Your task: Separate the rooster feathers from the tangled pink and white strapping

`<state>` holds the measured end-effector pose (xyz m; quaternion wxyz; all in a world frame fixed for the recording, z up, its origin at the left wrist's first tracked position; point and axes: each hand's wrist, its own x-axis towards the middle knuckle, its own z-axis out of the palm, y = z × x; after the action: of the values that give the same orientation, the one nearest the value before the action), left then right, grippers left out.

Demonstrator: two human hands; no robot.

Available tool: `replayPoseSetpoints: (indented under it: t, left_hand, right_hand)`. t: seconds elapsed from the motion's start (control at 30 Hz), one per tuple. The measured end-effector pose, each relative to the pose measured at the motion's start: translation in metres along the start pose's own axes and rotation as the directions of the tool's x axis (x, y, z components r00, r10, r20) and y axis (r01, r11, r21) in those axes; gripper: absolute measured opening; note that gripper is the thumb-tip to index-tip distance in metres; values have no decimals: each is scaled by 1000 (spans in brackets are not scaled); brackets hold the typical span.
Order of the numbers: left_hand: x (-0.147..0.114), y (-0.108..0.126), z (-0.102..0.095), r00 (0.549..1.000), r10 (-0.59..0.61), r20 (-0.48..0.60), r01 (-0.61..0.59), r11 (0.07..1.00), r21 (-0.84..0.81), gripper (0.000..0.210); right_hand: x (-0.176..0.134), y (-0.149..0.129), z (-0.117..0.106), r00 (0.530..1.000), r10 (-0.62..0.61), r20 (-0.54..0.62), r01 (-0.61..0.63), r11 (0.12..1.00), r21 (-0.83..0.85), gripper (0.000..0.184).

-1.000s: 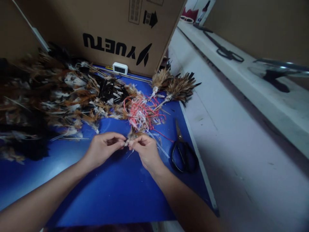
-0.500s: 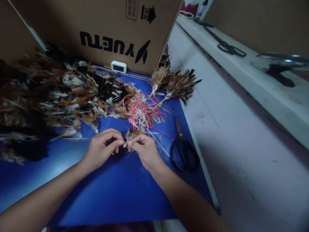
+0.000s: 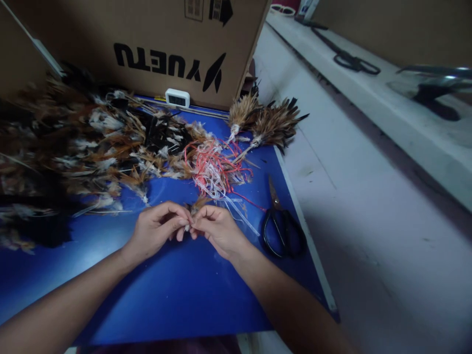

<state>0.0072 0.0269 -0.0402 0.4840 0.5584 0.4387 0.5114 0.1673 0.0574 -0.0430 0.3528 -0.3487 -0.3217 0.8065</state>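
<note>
A small bunch of brown feathers [image 3: 199,204] is pinched between my two hands over the blue table top [image 3: 177,295]. My left hand [image 3: 157,228] grips it near its pale quill ends, thumb against fingers. From the other side my right hand [image 3: 217,228] closes on the same bunch, its fingertips meeting those of my left hand. Most of the bunch is hidden behind the fingers. Just beyond the hands lies a tangle of pink and white string [image 3: 212,169]. Black-handled scissors [image 3: 282,226] rest to the right of my right hand, blades pointing away.
A large heap of brown, black and white feathers [image 3: 92,147] covers the left and back. Two tied feather bundles [image 3: 275,123] lie at the back right. Behind stand a cardboard box [image 3: 165,29] and a small white digital display [image 3: 177,98]. More scissors [image 3: 356,64] rest on the ledge.
My hands have come closer together, and their fingertips now meet around the feather bunch, covering more of it. The view has shifted slightly.
</note>
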Motion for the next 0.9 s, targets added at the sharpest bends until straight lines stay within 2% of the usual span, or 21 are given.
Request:
replayPoseSetpoints:
  t: [0.2, 0.33, 0.4, 0.5, 0.57, 0.63, 0.8, 0.9]
  left_hand:
    - [-2, -3, -4, 1000, 28, 2, -28, 997, 76, 6]
    - [-1, -3, -5, 1000, 20, 13, -21, 994, 109, 6]
    - [0, -2, -5, 1000, 1, 17, -3, 993, 118, 6]
    - [0, -1, -4, 999, -40, 33, 36, 993, 110, 7]
    - [0, 1, -3, 997, -67, 40, 63, 993, 99, 7]
    - [1, 2, -2, 995, -97, 37, 94, 993, 72, 8]
    - [1, 3, 2, 988, -152, 4, 152, 987, -43, 15]
    - [1, 4, 1, 986, -163, 11, 164, 986, -17, 16]
  right_hand:
    - [0, -1, -3, 998, -18, 65, 20, 999, -27, 23]
    - [0, -4, -9, 991, -94, 93, 110, 974, -199, 21]
    - [-2, -6, -13, 980, -160, 116, 191, 919, -344, 18]
    - [-6, -11, -15, 954, -253, 158, 298, 771, -563, 11]
    - [-9, -13, -15, 937, -306, 170, 340, 674, -656, 10]
    - [-12, -15, -13, 923, -348, 166, 358, 612, -705, 9]
    - [-15, -15, -9, 890, -433, 145, 388, 547, -742, 6]
    - [-16, -14, -8, 874, -465, 138, 401, 532, -746, 4]
